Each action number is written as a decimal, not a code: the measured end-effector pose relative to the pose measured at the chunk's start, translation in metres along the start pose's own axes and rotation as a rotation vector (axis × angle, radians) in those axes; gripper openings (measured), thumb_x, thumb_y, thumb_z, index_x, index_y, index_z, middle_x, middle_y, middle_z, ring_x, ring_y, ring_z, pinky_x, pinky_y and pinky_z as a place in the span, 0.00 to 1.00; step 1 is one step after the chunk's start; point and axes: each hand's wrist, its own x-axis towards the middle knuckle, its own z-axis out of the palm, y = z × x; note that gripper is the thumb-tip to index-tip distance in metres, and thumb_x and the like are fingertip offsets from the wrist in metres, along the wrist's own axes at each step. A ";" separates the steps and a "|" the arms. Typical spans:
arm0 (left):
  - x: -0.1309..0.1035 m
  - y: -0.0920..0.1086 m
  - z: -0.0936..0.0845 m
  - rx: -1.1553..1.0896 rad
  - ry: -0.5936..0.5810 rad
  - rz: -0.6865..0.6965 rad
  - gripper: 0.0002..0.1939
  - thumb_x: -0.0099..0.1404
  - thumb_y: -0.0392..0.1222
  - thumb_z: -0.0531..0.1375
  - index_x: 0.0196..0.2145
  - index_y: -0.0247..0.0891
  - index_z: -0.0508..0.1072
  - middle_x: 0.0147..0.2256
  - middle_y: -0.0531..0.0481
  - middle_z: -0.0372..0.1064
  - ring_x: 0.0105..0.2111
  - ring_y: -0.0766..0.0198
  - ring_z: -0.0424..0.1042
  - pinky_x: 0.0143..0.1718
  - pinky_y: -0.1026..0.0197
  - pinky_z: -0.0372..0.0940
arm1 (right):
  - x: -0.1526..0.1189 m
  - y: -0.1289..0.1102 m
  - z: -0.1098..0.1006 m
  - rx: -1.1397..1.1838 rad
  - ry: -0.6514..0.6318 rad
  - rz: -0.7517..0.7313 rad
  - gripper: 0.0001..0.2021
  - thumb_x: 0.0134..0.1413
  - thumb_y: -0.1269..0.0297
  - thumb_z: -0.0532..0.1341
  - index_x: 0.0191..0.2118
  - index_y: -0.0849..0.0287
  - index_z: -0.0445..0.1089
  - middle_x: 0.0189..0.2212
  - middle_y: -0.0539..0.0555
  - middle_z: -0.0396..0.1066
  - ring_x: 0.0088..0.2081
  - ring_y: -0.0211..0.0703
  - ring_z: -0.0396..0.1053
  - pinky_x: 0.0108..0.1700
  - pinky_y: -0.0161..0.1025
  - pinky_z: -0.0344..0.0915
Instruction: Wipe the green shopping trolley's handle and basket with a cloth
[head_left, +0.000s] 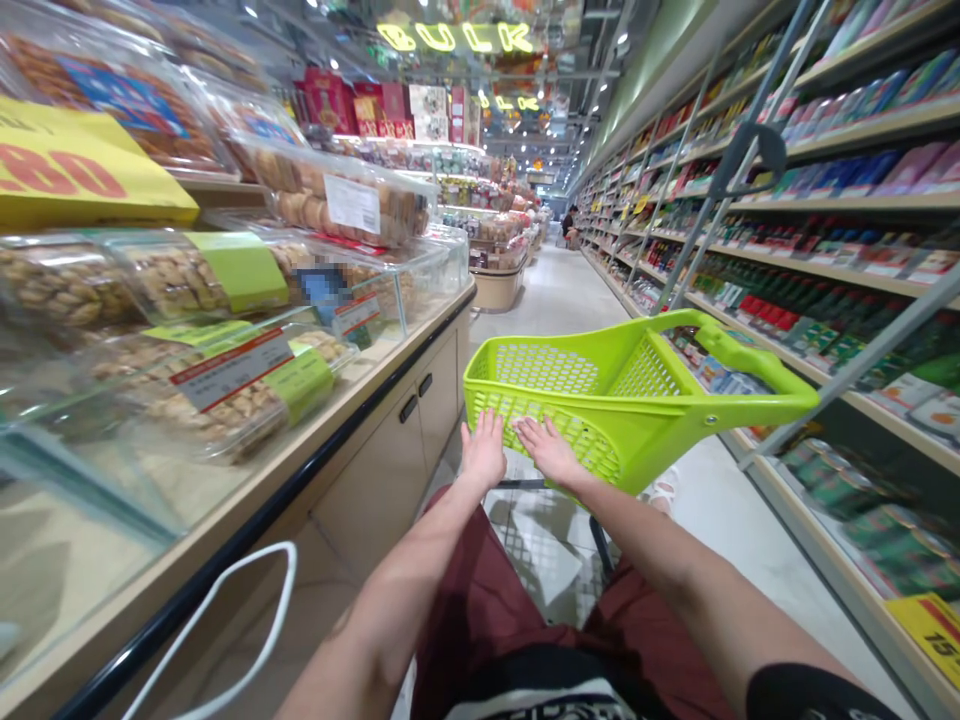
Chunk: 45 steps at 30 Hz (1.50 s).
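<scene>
A bright green plastic shopping cart basket (pixel 660 405) stands sideways in front of me, its handle toward the right. My left hand (pixel 485 448) lies against the near side of the basket, at its left end, with the fingers spread. Just to the right, my right hand (pixel 550 450) rests on the same perforated side, fingers apart and flat. Neither hand holds anything. No goods show inside the part of the basket that is visible.
On the left runs a glass-edged counter (pixel 360 400) with clear boxes of nuts and cookies (pixel 352 205). Tall stocked shelves (pixel 840 200) and a slanted metal ladder (pixel 712 220) line the right. A person (pixel 570 228) is far down the aisle.
</scene>
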 end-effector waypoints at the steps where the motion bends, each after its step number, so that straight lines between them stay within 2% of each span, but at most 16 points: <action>1: 0.000 -0.002 0.001 -0.007 -0.007 -0.004 0.35 0.54 0.37 0.50 0.59 0.34 0.44 0.62 0.43 0.35 0.61 0.56 0.35 0.58 0.42 0.36 | -0.001 -0.002 0.000 0.004 -0.013 -0.011 0.21 0.54 0.77 0.48 0.54 0.62 0.58 0.56 0.59 0.56 0.57 0.49 0.50 0.56 0.56 0.47; 4: 0.000 -0.007 0.002 -0.023 -0.025 -0.023 0.35 0.54 0.37 0.50 0.59 0.35 0.45 0.62 0.43 0.36 0.61 0.55 0.35 0.58 0.42 0.36 | 0.013 -0.005 -0.014 0.020 0.037 -0.031 0.21 0.56 0.75 0.48 0.56 0.60 0.55 0.58 0.57 0.51 0.59 0.48 0.46 0.57 0.56 0.45; 8: 0.003 -0.009 -0.003 -0.024 -0.026 -0.053 0.35 0.54 0.36 0.49 0.59 0.33 0.45 0.62 0.43 0.35 0.61 0.55 0.34 0.57 0.41 0.36 | 0.053 -0.002 -0.036 0.020 0.162 0.016 0.23 0.57 0.74 0.46 0.59 0.59 0.49 0.60 0.56 0.43 0.62 0.47 0.36 0.59 0.56 0.39; 11: 0.004 -0.012 -0.005 -0.026 -0.018 -0.049 0.35 0.54 0.37 0.49 0.59 0.33 0.44 0.62 0.44 0.35 0.61 0.56 0.34 0.57 0.41 0.36 | 0.065 0.000 -0.030 0.002 0.136 0.026 0.23 0.56 0.75 0.47 0.58 0.60 0.52 0.60 0.56 0.44 0.61 0.48 0.39 0.59 0.57 0.40; 17: -0.002 -0.027 0.003 -0.026 -0.012 -0.063 0.35 0.54 0.38 0.50 0.59 0.34 0.45 0.62 0.43 0.36 0.61 0.55 0.34 0.57 0.41 0.36 | 0.042 -0.012 0.006 -0.007 0.005 -0.075 0.20 0.55 0.74 0.49 0.54 0.62 0.58 0.54 0.59 0.58 0.57 0.48 0.52 0.57 0.55 0.46; 20: -0.004 -0.034 0.006 -0.020 -0.007 -0.089 0.34 0.54 0.37 0.50 0.59 0.34 0.46 0.62 0.43 0.37 0.61 0.55 0.34 0.57 0.42 0.37 | 0.053 -0.017 -0.001 0.015 0.033 -0.104 0.20 0.56 0.73 0.49 0.55 0.59 0.56 0.56 0.58 0.55 0.58 0.47 0.50 0.58 0.55 0.44; 25: -0.002 -0.038 0.004 -0.019 -0.009 -0.107 0.35 0.54 0.38 0.50 0.59 0.33 0.45 0.62 0.42 0.36 0.61 0.54 0.34 0.57 0.42 0.37 | 0.105 -0.016 -0.029 0.008 0.162 -0.065 0.22 0.56 0.73 0.46 0.57 0.60 0.52 0.60 0.56 0.45 0.61 0.48 0.38 0.59 0.57 0.39; 28: -0.003 -0.040 0.000 -0.026 -0.002 -0.107 0.35 0.54 0.38 0.50 0.59 0.33 0.45 0.62 0.43 0.36 0.61 0.55 0.34 0.58 0.42 0.37 | 0.119 -0.015 -0.026 -0.013 0.132 -0.050 0.22 0.55 0.75 0.47 0.56 0.62 0.55 0.59 0.57 0.47 0.61 0.50 0.40 0.58 0.57 0.40; 33: -0.006 -0.046 -0.002 -0.022 -0.005 -0.118 0.34 0.55 0.37 0.49 0.59 0.33 0.45 0.62 0.43 0.36 0.61 0.56 0.36 0.57 0.42 0.37 | 0.096 -0.023 0.005 -0.013 0.037 -0.128 0.20 0.54 0.74 0.49 0.54 0.64 0.58 0.55 0.60 0.57 0.58 0.49 0.49 0.58 0.55 0.44; 36: -0.007 -0.047 0.000 -0.017 0.002 -0.115 0.34 0.55 0.37 0.50 0.59 0.34 0.46 0.62 0.43 0.36 0.61 0.55 0.36 0.57 0.42 0.38 | 0.078 -0.028 0.013 -0.013 -0.048 -0.162 0.18 0.55 0.74 0.50 0.51 0.65 0.62 0.50 0.61 0.62 0.55 0.48 0.55 0.57 0.55 0.47; 38: -0.005 -0.044 0.000 -0.017 0.006 -0.110 0.34 0.54 0.37 0.50 0.59 0.34 0.46 0.62 0.43 0.36 0.61 0.56 0.35 0.58 0.42 0.37 | 0.072 -0.028 0.006 -0.002 -0.055 -0.178 0.17 0.55 0.73 0.49 0.50 0.63 0.63 0.51 0.60 0.62 0.55 0.48 0.55 0.57 0.55 0.47; 40: -0.003 -0.041 -0.001 -0.016 0.010 -0.107 0.35 0.54 0.37 0.51 0.59 0.35 0.45 0.62 0.44 0.36 0.61 0.56 0.35 0.58 0.42 0.37 | 0.070 -0.023 -0.011 0.018 -0.004 -0.160 0.18 0.56 0.72 0.48 0.52 0.61 0.60 0.54 0.58 0.57 0.57 0.48 0.51 0.57 0.56 0.45; 43: 0.003 -0.032 -0.003 -0.006 0.027 -0.086 0.35 0.55 0.38 0.50 0.59 0.35 0.44 0.62 0.44 0.36 0.61 0.55 0.33 0.58 0.42 0.35 | 0.067 -0.007 -0.044 0.026 0.099 0.012 0.23 0.55 0.75 0.46 0.57 0.58 0.53 0.59 0.57 0.48 0.60 0.48 0.42 0.58 0.58 0.41; 45: 0.007 -0.025 -0.006 0.004 0.034 -0.065 0.34 0.56 0.38 0.50 0.59 0.35 0.44 0.62 0.44 0.35 0.61 0.55 0.33 0.58 0.42 0.35 | 0.060 0.008 -0.063 0.014 0.098 0.159 0.24 0.54 0.77 0.45 0.58 0.59 0.51 0.59 0.57 0.47 0.60 0.49 0.42 0.57 0.60 0.40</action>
